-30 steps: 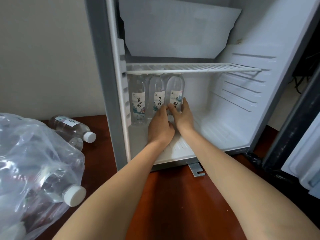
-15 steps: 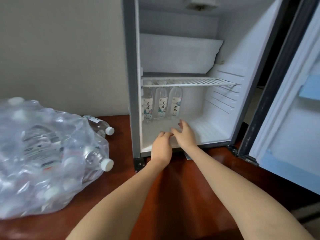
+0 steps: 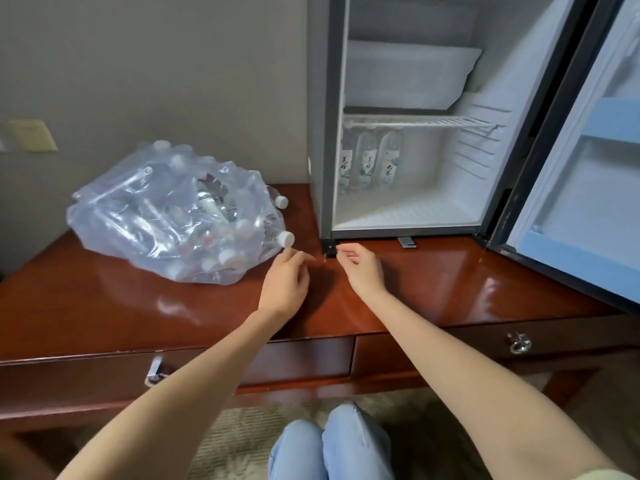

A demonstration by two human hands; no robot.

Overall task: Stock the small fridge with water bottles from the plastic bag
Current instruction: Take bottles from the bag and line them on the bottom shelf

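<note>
The small fridge [image 3: 485, 188] stands open on a red-brown desk [image 3: 104, 306]. Three labelled water bottles [image 3: 367, 164] stand upright in a row at the back left of its lower compartment, under the wire shelf [image 3: 433, 122]. A clear plastic bag [image 3: 145, 209] full of several bottles lies on the desk to the left, with a white-capped bottle [image 3: 284, 238] poking out of its mouth. My left hand [image 3: 284, 285] hovers empty just right of the bag, fingers loosely curled. My right hand [image 3: 362, 270] is empty over the desk in front of the fridge's lower left corner.
The fridge door [image 3: 585, 174] swings open to the right and overhangs the desk. Another bottle [image 3: 280, 201] lies behind the bag near the fridge wall. Desk drawers with metal pulls [image 3: 518, 342] face me, and my knees [image 3: 329, 445] are below the desk edge.
Both hands have pulled out of the fridge and back over the desk, with the left one moving toward the bag. The camera has drawn back and tilted down.
</note>
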